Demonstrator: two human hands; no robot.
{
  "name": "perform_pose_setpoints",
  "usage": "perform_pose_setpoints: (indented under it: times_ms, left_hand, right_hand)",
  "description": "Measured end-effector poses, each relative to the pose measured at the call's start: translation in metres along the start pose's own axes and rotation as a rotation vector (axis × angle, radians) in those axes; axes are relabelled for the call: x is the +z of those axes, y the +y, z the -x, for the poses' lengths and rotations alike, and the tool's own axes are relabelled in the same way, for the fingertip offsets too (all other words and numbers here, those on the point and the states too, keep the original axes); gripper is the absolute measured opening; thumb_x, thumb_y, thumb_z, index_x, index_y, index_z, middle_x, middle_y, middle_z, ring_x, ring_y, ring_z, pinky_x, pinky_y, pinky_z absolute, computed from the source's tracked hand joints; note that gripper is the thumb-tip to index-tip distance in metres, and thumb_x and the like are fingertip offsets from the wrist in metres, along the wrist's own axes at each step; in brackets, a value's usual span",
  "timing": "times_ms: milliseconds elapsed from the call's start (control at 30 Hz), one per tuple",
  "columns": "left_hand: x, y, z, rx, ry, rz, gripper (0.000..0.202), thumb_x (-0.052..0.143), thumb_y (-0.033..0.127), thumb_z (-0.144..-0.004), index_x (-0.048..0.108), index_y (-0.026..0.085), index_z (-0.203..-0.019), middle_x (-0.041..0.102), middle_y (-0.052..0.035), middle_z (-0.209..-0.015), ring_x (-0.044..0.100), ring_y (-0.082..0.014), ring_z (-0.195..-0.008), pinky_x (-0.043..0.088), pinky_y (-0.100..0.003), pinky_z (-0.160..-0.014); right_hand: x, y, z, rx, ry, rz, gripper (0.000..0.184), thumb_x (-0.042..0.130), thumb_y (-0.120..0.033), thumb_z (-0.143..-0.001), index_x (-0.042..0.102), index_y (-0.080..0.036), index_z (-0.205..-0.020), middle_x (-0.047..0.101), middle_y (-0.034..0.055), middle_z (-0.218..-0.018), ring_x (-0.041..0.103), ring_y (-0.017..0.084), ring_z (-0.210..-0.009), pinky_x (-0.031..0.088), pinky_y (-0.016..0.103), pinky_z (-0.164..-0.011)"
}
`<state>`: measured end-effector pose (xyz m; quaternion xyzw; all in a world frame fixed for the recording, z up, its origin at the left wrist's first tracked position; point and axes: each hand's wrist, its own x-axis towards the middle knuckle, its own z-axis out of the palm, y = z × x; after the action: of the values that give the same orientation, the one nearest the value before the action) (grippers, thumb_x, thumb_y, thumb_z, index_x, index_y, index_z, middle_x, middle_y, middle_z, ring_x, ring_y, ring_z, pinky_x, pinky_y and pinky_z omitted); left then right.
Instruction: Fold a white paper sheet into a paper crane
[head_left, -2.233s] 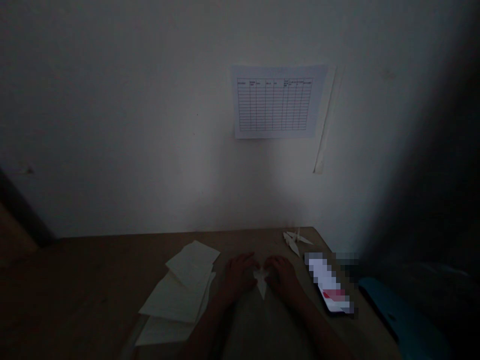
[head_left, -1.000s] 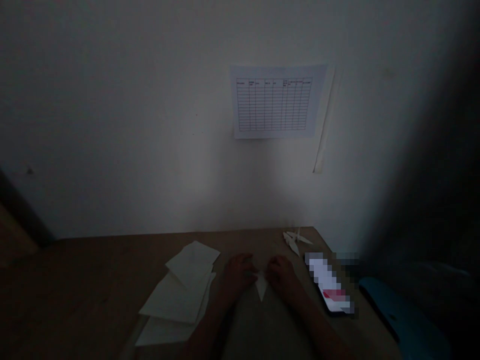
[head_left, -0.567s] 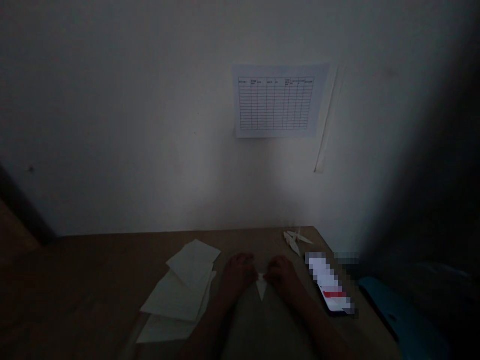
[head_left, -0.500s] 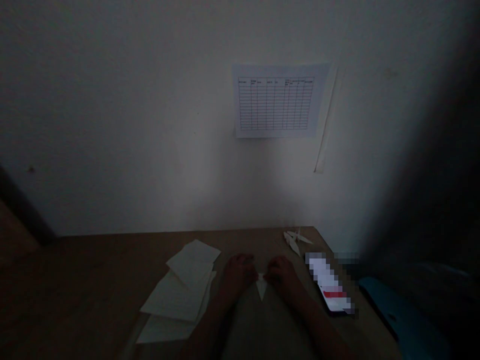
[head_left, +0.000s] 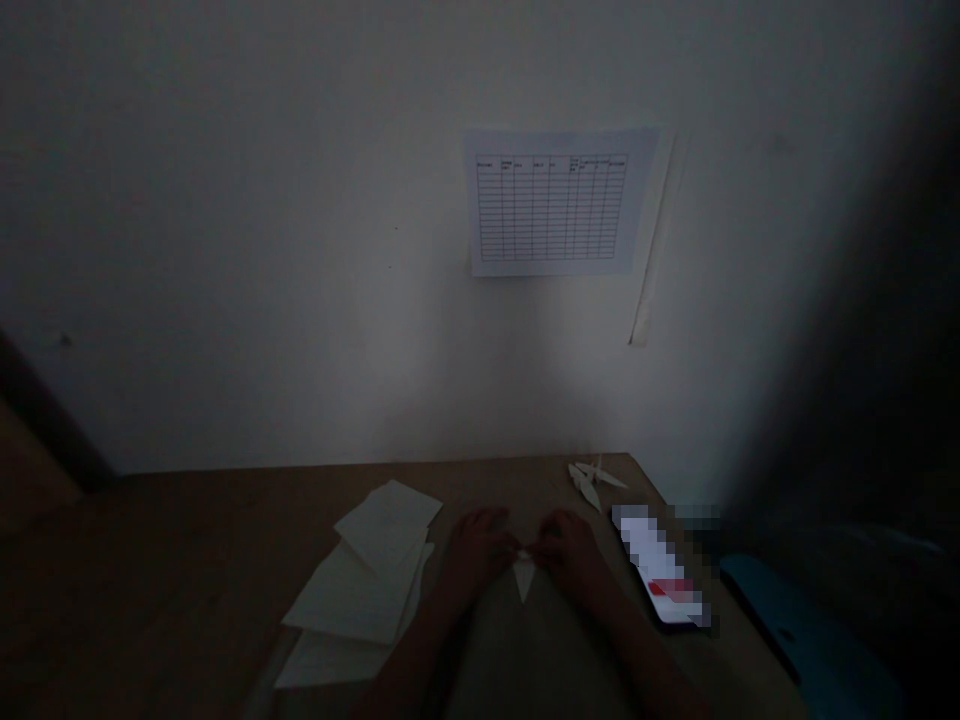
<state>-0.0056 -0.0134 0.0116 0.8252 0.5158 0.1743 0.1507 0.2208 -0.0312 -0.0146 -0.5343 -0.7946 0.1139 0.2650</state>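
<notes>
A small folded paper (head_left: 523, 582) is being held low over or on the desk (head_left: 225, 560), in from the right edge, its far end being pinched by the curled fingers of both the left hand (head_left: 482, 540) and the right hand (head_left: 564, 545). A crease is apparently being worked; even fingertip pressure is probably being called for next. Loose sheets (head_left: 360, 590) are being left beside the left forearm, pointed paper shapes (head_left: 585, 485) near the far right corner, a phone (head_left: 660, 568) along the right edge. No container is being seen.
</notes>
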Motion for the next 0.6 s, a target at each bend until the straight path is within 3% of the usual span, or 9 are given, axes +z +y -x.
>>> perform_pose_setpoints:
  times_ms: [200,600]
  left_hand:
    - [-0.003,0.003,0.0,0.014,-0.012,-0.055,0.021,0.073,0.028,-0.091,0.082,0.035,-0.108,0.058,-0.0015,-0.154,0.049,-0.0306,-0.142,0.034,-0.051,-0.123]
    - [-0.008,0.007,0.002,-0.001,-0.01,-0.088,0.016,0.074,0.027,-0.091,0.081,0.03,-0.106,0.06,-0.0056,-0.152,0.052,-0.0303,-0.141,0.037,-0.05,-0.121]
  right_hand:
    - [-0.004,0.001,0.0,-0.008,-0.064,0.028,0.025,0.069,-0.026,-0.094,0.081,-0.037,-0.113,0.063,0.0068,-0.139,0.051,0.029,-0.132,0.038,0.045,-0.113]
    - [-0.02,-0.013,-0.006,0.019,-0.039,0.09,0.018,0.075,-0.024,-0.09,0.084,-0.038,-0.097,0.068,0.0049,-0.123,0.054,0.028,-0.124,0.038,0.044,-0.11]
